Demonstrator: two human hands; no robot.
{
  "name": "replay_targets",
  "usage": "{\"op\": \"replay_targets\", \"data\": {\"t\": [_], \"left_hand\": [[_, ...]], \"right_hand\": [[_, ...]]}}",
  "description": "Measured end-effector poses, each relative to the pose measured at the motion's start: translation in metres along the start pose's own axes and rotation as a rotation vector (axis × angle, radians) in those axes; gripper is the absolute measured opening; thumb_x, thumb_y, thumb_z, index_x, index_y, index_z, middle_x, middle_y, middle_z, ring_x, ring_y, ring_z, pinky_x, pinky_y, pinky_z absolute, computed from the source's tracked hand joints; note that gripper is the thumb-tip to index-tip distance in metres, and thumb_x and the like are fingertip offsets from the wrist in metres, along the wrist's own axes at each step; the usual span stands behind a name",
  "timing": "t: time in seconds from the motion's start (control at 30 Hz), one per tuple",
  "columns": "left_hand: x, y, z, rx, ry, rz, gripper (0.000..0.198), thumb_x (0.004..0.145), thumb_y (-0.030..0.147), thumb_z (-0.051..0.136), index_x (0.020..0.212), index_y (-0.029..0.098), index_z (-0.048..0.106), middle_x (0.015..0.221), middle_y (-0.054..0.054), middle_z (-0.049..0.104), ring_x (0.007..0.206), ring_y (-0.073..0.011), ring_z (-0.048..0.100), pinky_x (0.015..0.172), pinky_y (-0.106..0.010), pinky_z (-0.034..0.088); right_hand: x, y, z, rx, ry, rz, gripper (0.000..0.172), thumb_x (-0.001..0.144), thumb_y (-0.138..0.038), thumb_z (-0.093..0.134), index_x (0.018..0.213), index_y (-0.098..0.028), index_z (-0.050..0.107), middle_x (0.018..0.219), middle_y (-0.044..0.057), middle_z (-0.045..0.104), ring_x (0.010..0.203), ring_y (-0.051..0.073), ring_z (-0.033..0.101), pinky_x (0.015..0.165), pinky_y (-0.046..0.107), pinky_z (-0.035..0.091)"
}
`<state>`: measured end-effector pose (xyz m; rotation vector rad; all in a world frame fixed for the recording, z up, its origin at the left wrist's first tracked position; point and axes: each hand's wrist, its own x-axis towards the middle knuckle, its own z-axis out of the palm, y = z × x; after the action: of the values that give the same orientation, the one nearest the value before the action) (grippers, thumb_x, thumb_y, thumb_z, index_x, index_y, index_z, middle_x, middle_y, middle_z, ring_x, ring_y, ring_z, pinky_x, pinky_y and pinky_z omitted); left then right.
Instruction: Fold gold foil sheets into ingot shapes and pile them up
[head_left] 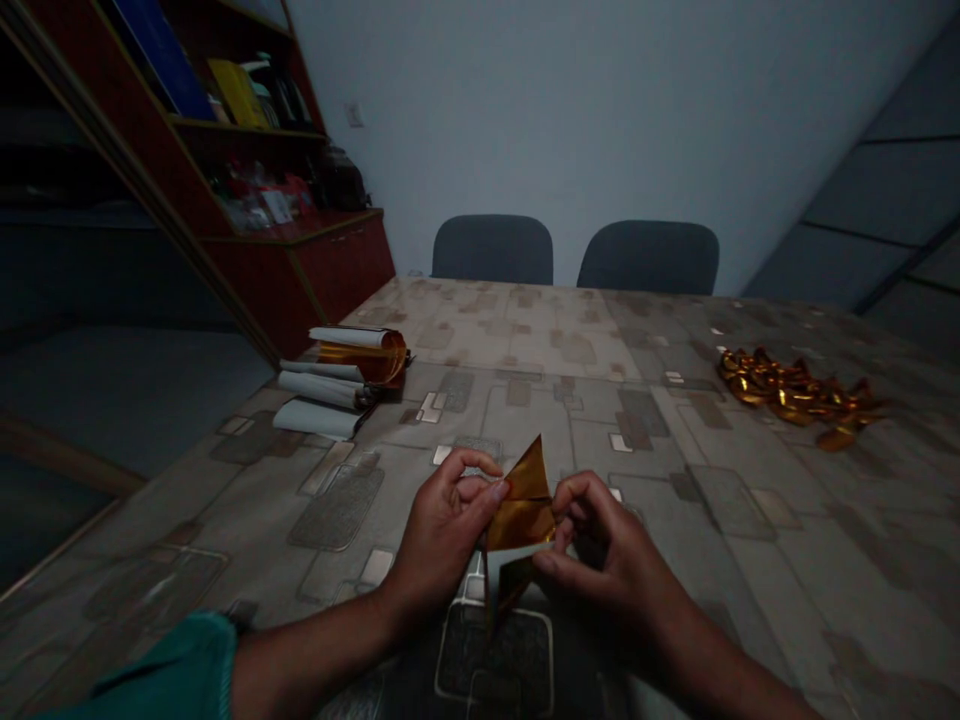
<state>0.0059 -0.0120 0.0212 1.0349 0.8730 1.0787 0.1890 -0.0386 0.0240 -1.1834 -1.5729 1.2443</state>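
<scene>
Between my two hands is a partly folded piece of gold foil paper (pixel 523 520), shiny gold on one face and pale on the other. Its upper end comes to a point, and a pale band crosses its lower part. My left hand (pixel 455 510) pinches its left edge between thumb and fingers. On the other side, my right hand (pixel 596 540) grips the right edge, thumb low and fingers curled above it. The paper is held just over the patterned tabletop.
A patterned cloth covers the table (pixel 517 390). Curled gold paper sheets (pixel 364 355) lie at the left, and a cluster of folded gold pieces (pixel 795 390) at the right. Two grey chairs (pixel 491 248) stand at the far edge, beside a wooden cabinet (pixel 337 265).
</scene>
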Motion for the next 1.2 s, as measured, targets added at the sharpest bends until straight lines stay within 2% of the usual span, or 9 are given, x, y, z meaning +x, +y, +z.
{"op": "replay_targets", "data": {"t": [0.1, 0.2, 0.33, 0.47, 0.53, 0.67, 0.83, 1.03, 1.2], "left_hand": [[0.001, 0.0, -0.002, 0.027, -0.019, 0.031, 0.018, 0.088, 0.033, 0.068, 0.091, 0.02, 0.056, 0.068, 0.003, 0.068, 0.057, -0.0113, 0.063, 0.055, -0.019, 0.048], [0.003, 0.002, -0.001, 0.087, -0.017, 0.071, 0.012, 0.085, 0.028, 0.071, 0.089, 0.019, 0.064, 0.073, 0.002, 0.068, 0.064, -0.0107, 0.064, 0.057, -0.016, 0.047], [0.004, 0.005, 0.0, 0.094, -0.014, 0.09, 0.007, 0.079, 0.022, 0.074, 0.081, 0.017, 0.07, 0.076, 0.001, 0.069, 0.069, -0.0109, 0.065, 0.061, -0.016, 0.048], [0.006, 0.007, -0.001, 0.029, 0.068, 0.053, 0.011, 0.076, 0.024, 0.078, 0.081, 0.017, 0.071, 0.077, 0.0, 0.071, 0.067, -0.0112, 0.065, 0.06, -0.017, 0.049], [0.007, 0.007, -0.002, 0.022, 0.098, 0.037, 0.012, 0.076, 0.026, 0.078, 0.082, 0.017, 0.071, 0.075, 0.0, 0.07, 0.063, -0.01, 0.063, 0.056, -0.016, 0.047], [0.008, 0.006, -0.004, 0.061, 0.102, 0.029, 0.014, 0.075, 0.027, 0.078, 0.082, 0.017, 0.071, 0.072, 0.001, 0.068, 0.058, -0.0084, 0.058, 0.05, -0.014, 0.042], [0.005, 0.005, -0.003, 0.079, 0.048, -0.013, 0.015, 0.077, 0.029, 0.076, 0.084, 0.016, 0.071, 0.075, -0.001, 0.069, 0.063, -0.0112, 0.062, 0.053, -0.017, 0.047], [0.001, 0.008, -0.001, 0.136, 0.004, 0.058, 0.009, 0.08, 0.024, 0.072, 0.087, 0.017, 0.072, 0.088, -0.003, 0.074, 0.079, -0.0159, 0.07, 0.069, -0.022, 0.054], [-0.001, 0.007, 0.002, 0.04, -0.123, -0.037, 0.028, 0.079, 0.026, 0.075, 0.104, 0.018, 0.065, 0.092, -0.006, 0.076, 0.082, -0.0202, 0.074, 0.072, -0.028, 0.056]], "right_hand": [[0.0, 0.0, -0.001, -0.055, 0.014, -0.046, 0.019, 0.077, -0.019, 0.065, 0.091, -0.023, 0.052, 0.074, -0.002, 0.058, 0.067, 0.015, 0.055, 0.062, 0.029, 0.04], [0.001, 0.003, -0.002, -0.06, 0.021, -0.066, 0.026, 0.079, -0.018, 0.064, 0.102, -0.023, 0.054, 0.081, 0.0, 0.062, 0.071, 0.017, 0.057, 0.066, 0.031, 0.043], [-0.002, 0.004, -0.002, 0.099, -0.008, -0.053, 0.032, 0.082, -0.025, 0.066, 0.11, -0.024, 0.049, 0.093, 0.003, 0.063, 0.077, 0.018, 0.059, 0.067, 0.031, 0.045], [-0.005, -0.003, -0.007, 0.135, 0.003, -0.043, 0.013, 0.097, -0.033, 0.051, 0.109, -0.026, 0.051, 0.089, 0.001, 0.064, 0.08, 0.018, 0.061, 0.071, 0.032, 0.044], [-0.005, -0.008, -0.012, 0.069, -0.014, -0.066, 0.014, 0.099, -0.028, 0.044, 0.108, -0.026, 0.055, 0.083, 0.001, 0.065, 0.079, 0.018, 0.061, 0.073, 0.034, 0.043], [-0.004, -0.014, -0.018, -0.071, -0.086, -0.121, 0.022, 0.093, -0.023, 0.052, 0.114, -0.025, 0.058, 0.087, 0.002, 0.062, 0.077, 0.018, 0.057, 0.071, 0.033, 0.042], [-0.001, -0.009, -0.014, -0.125, -0.131, -0.162, 0.006, 0.086, -0.025, 0.063, 0.09, -0.023, 0.068, 0.078, -0.001, 0.055, 0.07, 0.016, 0.052, 0.063, 0.029, 0.038], [0.003, -0.002, -0.006, -0.12, -0.065, -0.148, 0.006, 0.082, -0.019, 0.061, 0.077, -0.021, 0.065, 0.07, -0.002, 0.056, 0.065, 0.014, 0.051, 0.06, 0.028, 0.037], [0.003, -0.003, -0.004, -0.108, 0.029, -0.072, 0.007, 0.079, -0.015, 0.058, 0.081, -0.022, 0.058, 0.067, -0.003, 0.055, 0.058, 0.013, 0.05, 0.055, 0.028, 0.037]]}}
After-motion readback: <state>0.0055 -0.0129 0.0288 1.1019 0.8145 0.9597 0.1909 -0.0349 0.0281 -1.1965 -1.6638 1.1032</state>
